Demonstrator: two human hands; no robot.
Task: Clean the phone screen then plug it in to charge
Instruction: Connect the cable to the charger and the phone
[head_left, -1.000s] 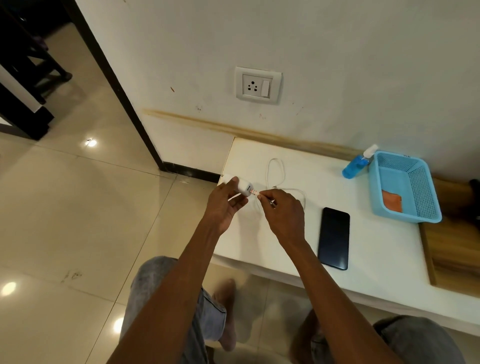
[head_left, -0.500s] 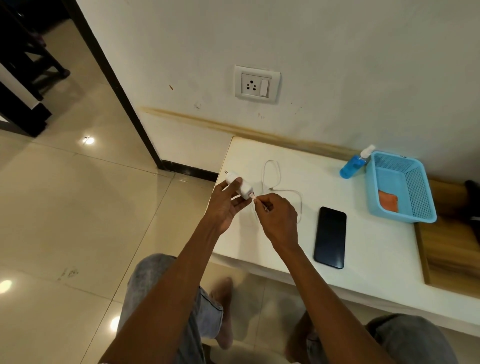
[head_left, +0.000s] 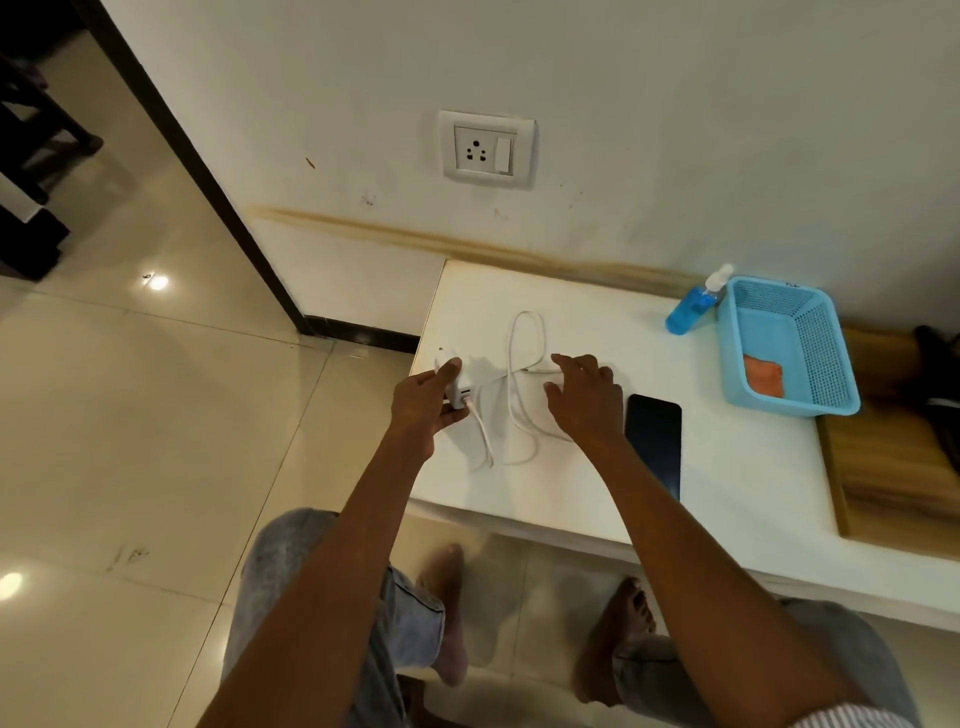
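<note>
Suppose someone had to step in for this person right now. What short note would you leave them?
Left hand: holds the white charger adapter at the table's left edge; the white cable appears plugged into it.
Right hand: open, empty, reaching over the cable's loose loops, near its free end.
Phone: lies flat on the white table, screen dark, nothing plugged in.
Blue spray bottle stands beside the blue basket, with an orange cloth inside.
Done: cable joined to adapter. Whether the screen was cleaned cannot be told.
Left: adapter into the wall socket, cable end into the phone.
</note>
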